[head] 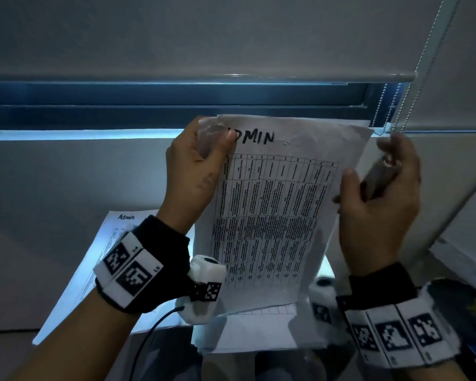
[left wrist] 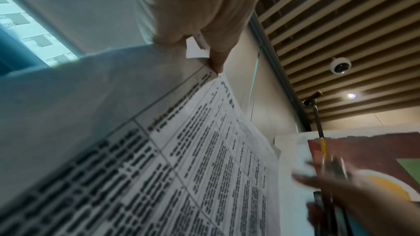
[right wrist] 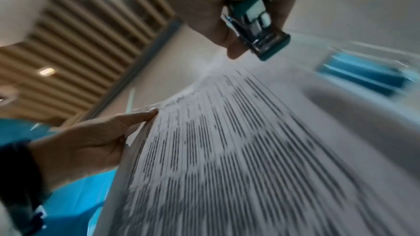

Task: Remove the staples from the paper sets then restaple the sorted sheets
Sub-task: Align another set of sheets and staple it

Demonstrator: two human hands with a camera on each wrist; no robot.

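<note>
A paper set (head: 272, 215) with a printed table and "ADMIN" handwritten on top is held upright in front of the window. My left hand (head: 201, 160) pinches its top left corner, thumb on the front; the left wrist view shows the fingers (left wrist: 204, 24) on that corner of the sheets (left wrist: 204, 150). My right hand (head: 379, 199) grips a teal stapler (head: 379, 174) just right of the paper's right edge, thumb against the edge. In the right wrist view the stapler (right wrist: 256, 30) points its metal mouth over the blurred paper (right wrist: 227, 150). No staple is visible.
Another sheet set marked "Admin" (head: 99, 257) lies on the table at the left. More white sheets (head: 253, 331) lie below the held paper. A lowered blind (head: 231, 37) and its bead chain (head: 396, 105) hang behind. A black cable (head: 149, 334) runs from my left wrist.
</note>
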